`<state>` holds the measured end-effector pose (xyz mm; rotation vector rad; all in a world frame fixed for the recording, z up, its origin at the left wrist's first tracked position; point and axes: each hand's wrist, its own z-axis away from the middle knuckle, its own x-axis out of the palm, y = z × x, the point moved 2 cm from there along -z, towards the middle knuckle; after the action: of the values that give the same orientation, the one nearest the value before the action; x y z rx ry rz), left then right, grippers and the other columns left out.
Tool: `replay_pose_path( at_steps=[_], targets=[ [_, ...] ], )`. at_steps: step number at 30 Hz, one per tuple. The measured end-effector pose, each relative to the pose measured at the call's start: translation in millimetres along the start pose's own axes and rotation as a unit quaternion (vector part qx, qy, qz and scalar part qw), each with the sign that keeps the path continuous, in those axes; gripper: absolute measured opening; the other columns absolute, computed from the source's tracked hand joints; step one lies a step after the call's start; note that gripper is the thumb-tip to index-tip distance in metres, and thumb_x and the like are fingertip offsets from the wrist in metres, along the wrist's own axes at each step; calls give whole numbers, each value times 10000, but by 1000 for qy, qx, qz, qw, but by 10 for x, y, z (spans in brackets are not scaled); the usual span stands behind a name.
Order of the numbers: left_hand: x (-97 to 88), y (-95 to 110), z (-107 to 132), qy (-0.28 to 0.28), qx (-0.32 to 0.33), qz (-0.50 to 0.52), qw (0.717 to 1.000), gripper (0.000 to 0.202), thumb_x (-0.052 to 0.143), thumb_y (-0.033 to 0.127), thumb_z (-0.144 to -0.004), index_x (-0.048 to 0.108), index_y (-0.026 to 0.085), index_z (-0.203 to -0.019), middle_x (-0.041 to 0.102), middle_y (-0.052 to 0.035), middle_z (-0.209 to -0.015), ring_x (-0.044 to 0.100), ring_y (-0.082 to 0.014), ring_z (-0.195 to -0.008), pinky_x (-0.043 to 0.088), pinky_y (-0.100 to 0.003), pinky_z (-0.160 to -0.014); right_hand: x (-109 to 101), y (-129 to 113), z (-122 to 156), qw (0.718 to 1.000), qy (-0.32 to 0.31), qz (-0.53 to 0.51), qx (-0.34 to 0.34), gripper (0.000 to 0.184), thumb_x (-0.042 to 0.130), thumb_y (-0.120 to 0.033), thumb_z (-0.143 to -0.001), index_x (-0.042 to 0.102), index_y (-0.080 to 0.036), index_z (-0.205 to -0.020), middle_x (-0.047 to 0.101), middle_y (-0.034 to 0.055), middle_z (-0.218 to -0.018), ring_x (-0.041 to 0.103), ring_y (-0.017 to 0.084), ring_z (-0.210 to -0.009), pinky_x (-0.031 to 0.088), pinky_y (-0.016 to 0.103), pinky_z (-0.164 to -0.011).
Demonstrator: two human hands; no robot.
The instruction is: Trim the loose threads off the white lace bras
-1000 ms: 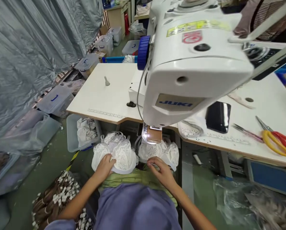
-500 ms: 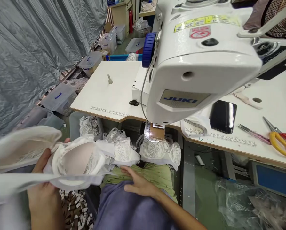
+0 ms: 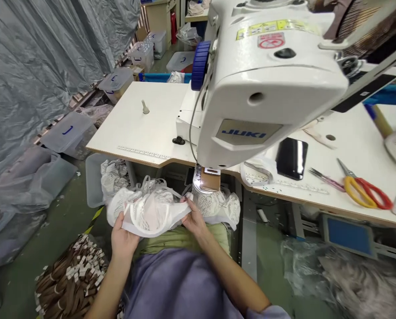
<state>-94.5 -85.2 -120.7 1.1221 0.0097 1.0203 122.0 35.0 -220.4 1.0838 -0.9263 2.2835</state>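
Note:
A white lace bra (image 3: 151, 212) is stretched between my two hands, just above my lap. My left hand (image 3: 122, 237) grips its left cup from below, fingers closed on the fabric. My right hand (image 3: 193, 218) pinches its right end. More white lace bras (image 3: 218, 206) lie piled on my lap under the head of the white JUKI sewing machine (image 3: 261, 84). The machine's presser area (image 3: 206, 181) sits directly above the pile.
The white sewing table (image 3: 145, 128) carries a black phone (image 3: 291, 158), red and yellow scissors (image 3: 364, 190) and thread snips (image 3: 324, 178). A bin of white lace pieces (image 3: 110, 177) stands below. Brown straps with white tags (image 3: 71, 274) lie at left. Plastic storage boxes (image 3: 67, 133) line the grey sheeting.
My left hand had lifted the bra up close to the camera; it now holds it low over my lap. My right hand rose from my lap and took its right end.

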Motion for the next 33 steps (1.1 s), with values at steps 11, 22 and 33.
replay_pose_path(
  at_steps=[11,22,33],
  targets=[
    [-598,-103,-105,19,-239,-263,934,292,682,433,-845,778,188,-971,794,-129,-874,749,-286,-760,612,-387,-729,-177,-708,660,991,87,27,-98,447,697,-449,-894,587,-215,-1259,767,50,-1037,743,210,-820,619,324,-730],
    [1571,-116,53,-469,151,-539,683,505,542,353,-981,518,246,-1474,508,-106,-1538,424,-277,-1449,306,-443,-1229,277,-519,919,981,-49,17,188,326,615,-399,-937,581,-148,-733,622,21,-506,489,70,-333,387,142,-363],
    [1644,-323,57,-393,149,-561,713,294,588,312,-969,680,236,-1238,694,-81,-1202,637,-241,-1112,490,-358,-960,459,-653,1028,971,-58,-46,229,212,559,-308,-965,637,-121,-901,685,31,-674,659,128,-543,562,214,-550]
  ],
)
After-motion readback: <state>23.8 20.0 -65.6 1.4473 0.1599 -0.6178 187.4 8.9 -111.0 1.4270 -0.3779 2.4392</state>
